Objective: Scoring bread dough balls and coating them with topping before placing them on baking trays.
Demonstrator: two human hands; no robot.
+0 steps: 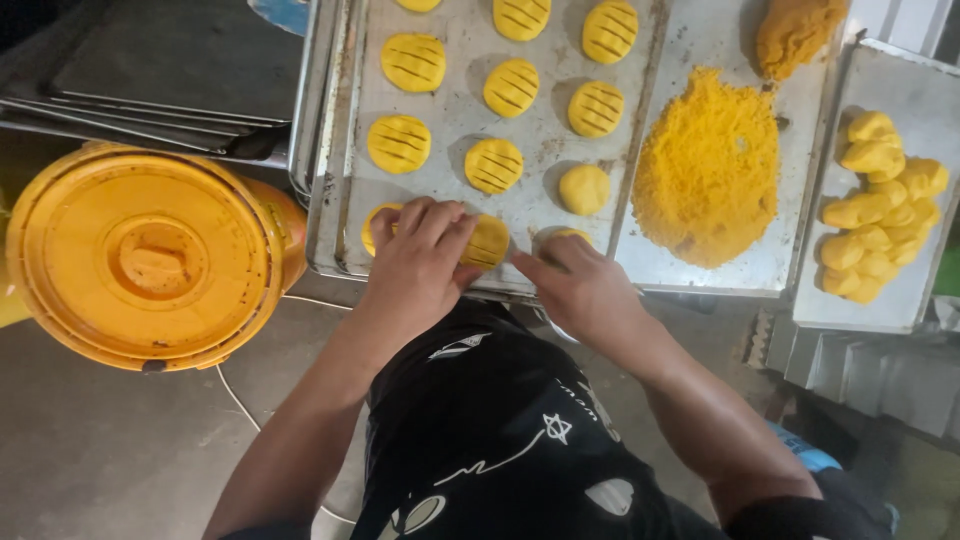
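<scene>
At the near edge of the metal baking tray (pixel 450 130), a flattened yellow dough disc (pixel 488 241) lies partly under the left hand (pixel 418 262), whose fingers curl over it, pressing down. The disc's exposed part pokes out toward the right hand (pixel 578 285), just beside it, fingers pinched loosely at the tray's rim; whether it holds anything I cannot tell. Beyond, scored discs (pixel 494 165) sit in rows, one plain dough ball (pixel 584 189) among them. A heap of yellow crumbs (pixel 708 170) fills the neighbouring tray, and an orange lidded bucket (pixel 150 257) stands off the left edge.
</scene>
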